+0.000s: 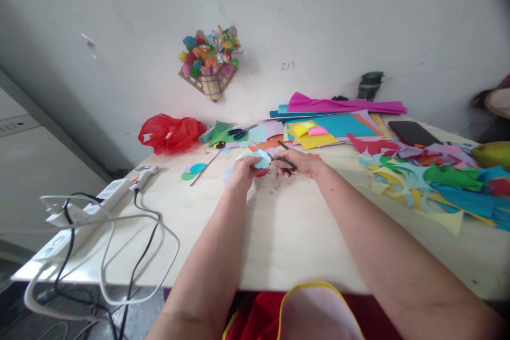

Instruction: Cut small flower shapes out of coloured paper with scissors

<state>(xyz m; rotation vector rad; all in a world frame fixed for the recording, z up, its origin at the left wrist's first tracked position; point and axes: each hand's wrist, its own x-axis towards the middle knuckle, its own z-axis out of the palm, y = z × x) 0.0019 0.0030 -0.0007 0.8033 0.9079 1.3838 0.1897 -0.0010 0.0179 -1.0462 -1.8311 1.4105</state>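
Over the middle of the table, my left hand (244, 171) pinches a small light-blue paper cutout (262, 159) with a rounded, scalloped edge. My right hand (297, 163) is wrapped around the dark handles of a pair of scissors (287, 165). The scissors lie right beside the cutout; whether the blades touch the paper is too blurred to tell. Beneath the hands are tiny scraps and a red piece (261, 172), partly hidden. Left of my left hand rest blue (197, 168) and green (188, 176) paper circles.
Paper offcuts (414, 180) cover the right side, near a dark phone (414, 133). Colored sheets (338, 125) and a second pair of scissors (238, 133) lie at the back. A red plastic bag (171, 133) stands back left. A power strip (87, 218) with loose cables (149, 239) occupies the left edge.
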